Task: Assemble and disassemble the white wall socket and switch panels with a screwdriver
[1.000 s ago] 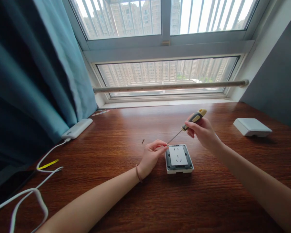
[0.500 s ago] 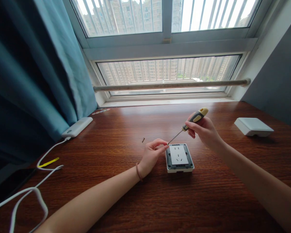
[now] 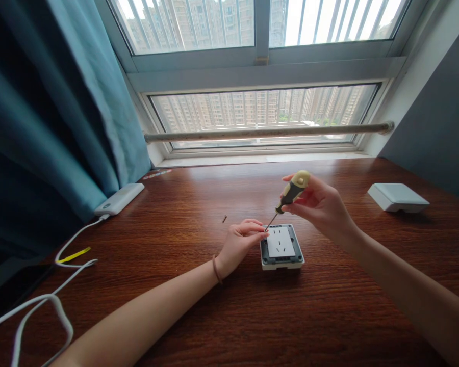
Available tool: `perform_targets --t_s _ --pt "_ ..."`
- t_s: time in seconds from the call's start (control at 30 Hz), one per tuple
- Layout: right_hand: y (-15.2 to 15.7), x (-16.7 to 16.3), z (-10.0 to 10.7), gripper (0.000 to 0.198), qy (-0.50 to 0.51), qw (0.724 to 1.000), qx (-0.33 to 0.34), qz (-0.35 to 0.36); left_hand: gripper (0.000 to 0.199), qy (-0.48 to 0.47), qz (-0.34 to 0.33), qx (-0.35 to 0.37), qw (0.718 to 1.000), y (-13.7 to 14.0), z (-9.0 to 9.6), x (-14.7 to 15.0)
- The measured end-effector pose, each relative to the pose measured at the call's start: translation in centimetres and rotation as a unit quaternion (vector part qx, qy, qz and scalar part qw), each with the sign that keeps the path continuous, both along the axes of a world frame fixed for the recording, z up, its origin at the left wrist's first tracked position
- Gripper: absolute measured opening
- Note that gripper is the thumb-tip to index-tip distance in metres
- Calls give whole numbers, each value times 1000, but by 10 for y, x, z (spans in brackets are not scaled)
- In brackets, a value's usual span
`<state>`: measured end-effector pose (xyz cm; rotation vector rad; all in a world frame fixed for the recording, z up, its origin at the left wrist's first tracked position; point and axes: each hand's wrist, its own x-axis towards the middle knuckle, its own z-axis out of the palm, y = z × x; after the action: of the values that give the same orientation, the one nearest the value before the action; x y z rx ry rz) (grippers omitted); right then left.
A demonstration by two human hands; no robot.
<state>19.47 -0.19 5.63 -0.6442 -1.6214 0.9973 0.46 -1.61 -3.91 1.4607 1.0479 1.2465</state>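
A white wall socket [image 3: 281, 242] with a grey frame lies on its white back box on the table, its face up. My right hand [image 3: 321, 204] is closed around the yellow and black handle of a screwdriver [image 3: 292, 191], whose thin shaft slants down to the socket's far left corner. At that corner my left hand [image 3: 240, 242] pinches thumb and forefinger together by the screwdriver tip; whatever is between them is too small to make out. One loose screw [image 3: 224, 219] rests on the wood, beyond my left hand.
At the right stands a white square box or cover [image 3: 398, 197]. A white power bank-like device [image 3: 120, 199] with a white cable [image 3: 67, 239] and a yellow strip [image 3: 74, 255] lies at the left, beside the blue curtain [image 3: 95, 102]. A rail [image 3: 268, 133] crosses the window behind the table.
The screwdriver has swung to the left and stands steeper, with my right hand turned further over it. My left fingers stay at the socket's corner, slightly lower.
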Motion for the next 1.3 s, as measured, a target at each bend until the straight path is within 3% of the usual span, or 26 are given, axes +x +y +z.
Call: perform_targets --t_s 0.17,0.27,0.97,1.3 --pt "-3 -2 0 71 15 1000 15 17 10 15 -37 -3 999 0 2 -5" --pt "-5 -2 -1 78 11 1000 13 26 10 16 -42 7 999 4 -1 -8" --pt "-1 -1 -8 72 -57 996 54 50 8 90 -77 70 991 7 -3 -13" --pt "-5 -1 -6 69 -100 990 95 39 13 90 -75 20 993 4 -3 -15"
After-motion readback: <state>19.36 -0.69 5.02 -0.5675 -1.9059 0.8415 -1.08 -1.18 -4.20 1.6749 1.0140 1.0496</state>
